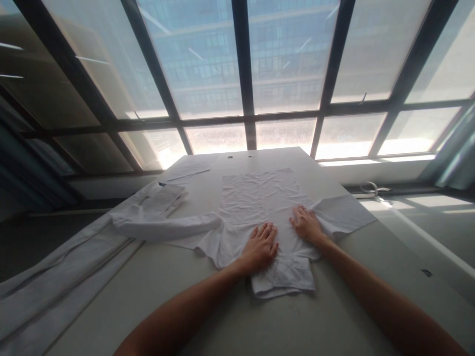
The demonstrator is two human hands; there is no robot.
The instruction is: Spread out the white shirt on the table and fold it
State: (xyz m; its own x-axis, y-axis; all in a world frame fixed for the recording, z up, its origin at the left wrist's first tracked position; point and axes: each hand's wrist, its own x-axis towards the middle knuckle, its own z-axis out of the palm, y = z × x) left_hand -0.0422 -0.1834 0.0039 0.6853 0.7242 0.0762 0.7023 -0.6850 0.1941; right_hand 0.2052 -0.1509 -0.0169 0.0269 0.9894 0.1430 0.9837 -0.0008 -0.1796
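Observation:
A white long-sleeved garment [256,198], wrinkled, lies spread on the pale table [178,291]. One sleeve stretches to the left and the other reaches the table's right side. Near me, a folded part of the cloth [284,282] lies toward the table's front. My left hand [260,247] rests palm down on the garment's middle, fingers extended. To its right, my right hand [307,225] lies flat on the cloth where the right sleeve [345,215] begins. Neither hand grips the fabric; the cloth beneath the palms is hidden.
More white cloth [92,262] runs along the table's left side, overlapped by the left sleeve. Flat white sheets [189,169] lie at the far left corner. Large framed windows [282,59] stand beyond the table. A white strap-like object [376,192] is to the right.

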